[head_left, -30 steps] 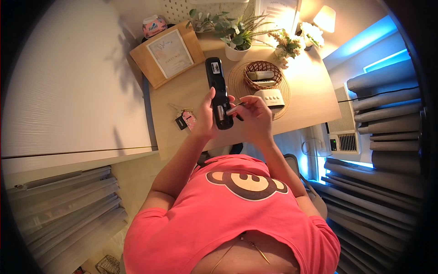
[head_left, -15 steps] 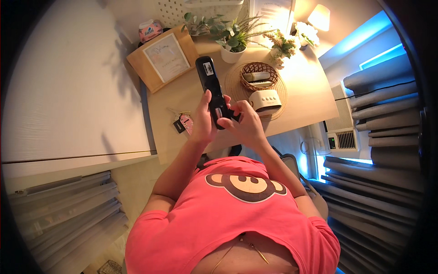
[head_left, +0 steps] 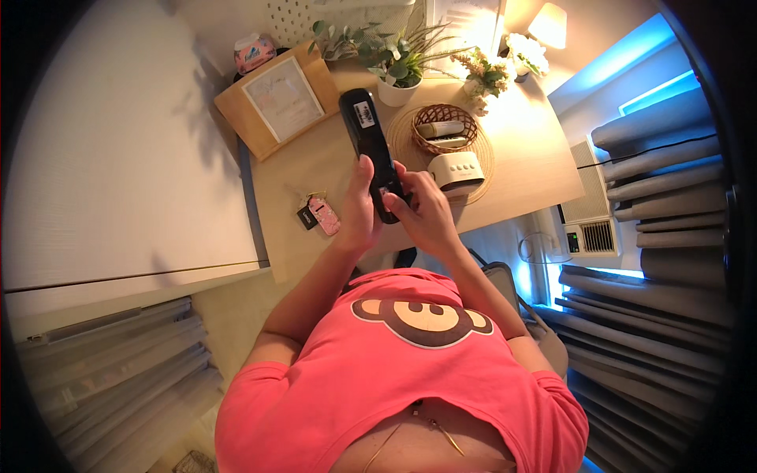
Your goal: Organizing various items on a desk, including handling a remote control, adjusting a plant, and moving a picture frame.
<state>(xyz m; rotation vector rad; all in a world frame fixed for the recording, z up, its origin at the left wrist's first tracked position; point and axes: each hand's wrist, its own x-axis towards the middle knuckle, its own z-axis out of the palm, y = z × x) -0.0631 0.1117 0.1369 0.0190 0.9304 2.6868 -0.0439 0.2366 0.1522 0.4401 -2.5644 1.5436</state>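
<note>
A long black remote control is held above a small wooden table, back side up with a white sticker near its far end. My left hand grips its lower part from the left. My right hand presses its fingers onto the lower end of the remote, where the battery bay is; what lies under those fingers is hidden.
On the table lie a key bunch with a pink fob, a framed card, a potted plant, a wicker basket on a round mat, a white box, flowers and a lamp. An air conditioner stands right.
My right hand held a small battery beside the remote; now its fingers press on the remote's lower end and the battery is out of sight. The remote tilted slightly.
</note>
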